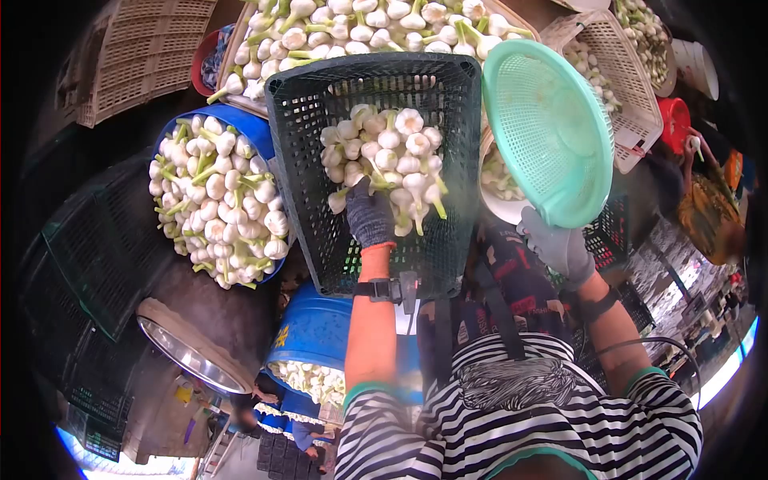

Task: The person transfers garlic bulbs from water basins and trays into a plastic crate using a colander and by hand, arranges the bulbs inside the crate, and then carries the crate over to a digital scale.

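Observation:
A dark crate (300,196) stands before me with a heap of garlic bulbs (388,160) in it. My left hand (370,214), in a dark knitted glove, reaches into the crate and touches the lower left of the heap. Its fingertips are partly hidden among the bulbs, so their grip is unclear. My right hand (558,246), in a light grey glove, grips the lower rim of a mint-green plastic colander (548,132). The colander is tilted on its side, to the right of the crate, and no bulbs show in it.
Behind the crate lies a wide tray of garlic (360,32). A blue barrel of garlic (216,204) stands left, above a metal-rimmed basin (192,344). A beige crate (632,120) holds garlic at the right. Another person's hand (700,148) shows at far right.

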